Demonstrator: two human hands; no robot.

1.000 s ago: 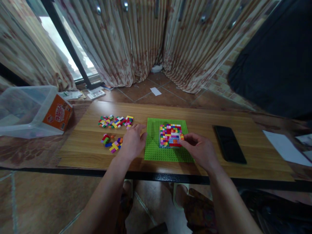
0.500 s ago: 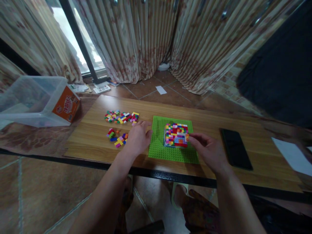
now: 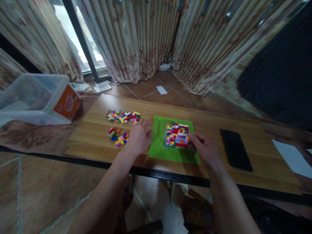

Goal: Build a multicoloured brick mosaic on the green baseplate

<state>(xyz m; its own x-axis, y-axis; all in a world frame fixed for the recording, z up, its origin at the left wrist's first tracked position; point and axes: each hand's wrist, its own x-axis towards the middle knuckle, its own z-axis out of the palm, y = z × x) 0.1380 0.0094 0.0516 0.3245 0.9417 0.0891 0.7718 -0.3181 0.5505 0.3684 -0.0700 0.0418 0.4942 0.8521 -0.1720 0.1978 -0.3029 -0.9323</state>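
Note:
A multicoloured block built of toy bricks [image 3: 177, 135] stands on a green studded baseplate [image 3: 157, 151]. At the block's right side is my right hand [image 3: 206, 149], thumb and fingers pinched around a small orange brick [image 3: 188, 138] at the edge. Whether that brick is joined to the block cannot be made out. My left hand [image 3: 140, 138] rests by the baseplate's left edge with fingers apart, holding nothing visible. Beyond its fingertips lies a pile of loose bricks [image 3: 122, 116]. A second, smaller group of bricks [image 3: 119, 139] is left of that hand, partly hidden by it.
All this is on a wooden tabletop [image 3: 85, 143] with a dark front edge. A black phone [image 3: 236, 149] lies right of my right hand, and white paper [image 3: 292, 157] farther right. At the far left stands a clear plastic bin [image 3: 34, 97] with an orange label.
My right hand has closed in slightly on the block's right side, its fingers curling further round the edge. The left hand stays in place. The view has shifted a little.

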